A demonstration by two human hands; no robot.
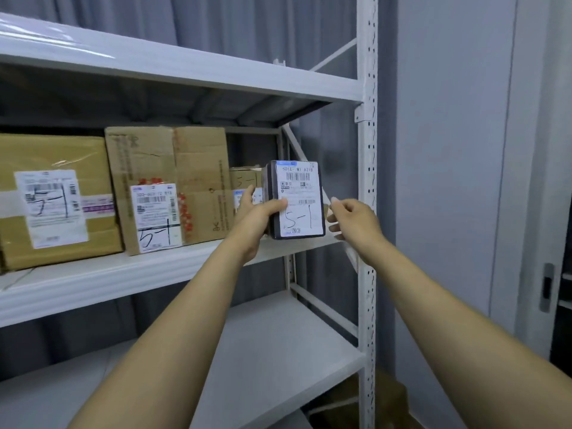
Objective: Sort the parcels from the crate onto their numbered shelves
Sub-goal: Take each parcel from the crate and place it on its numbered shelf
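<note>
Parcel: small dark flat rectangular parcel (297, 171) with a white shipping label, held upright at the right end of the white metal middle shelf (123, 274). I cannot tell whether its bottom edge rests on the board.
Left hand (253, 221): thumb across the label, fingers (247, 193) behind the left edge, clamped on the parcel.
Right hand (356, 221): just beside the right edge, fingers loosely curled, holding nothing.
Handling: probably light and stiff, and the glossy wrap may slip. The narrow base could tip, so hold it by the long side edges.
Writing: handwritten "5-1". The top line reads roughly "SD1E-M1 A21B"; the finer print is unreadable.
Neighbours: large tan taped cardboard box (52, 196), creased brown carton (170, 187) and small cardboard box (244, 178), all marked "5-1".
</note>
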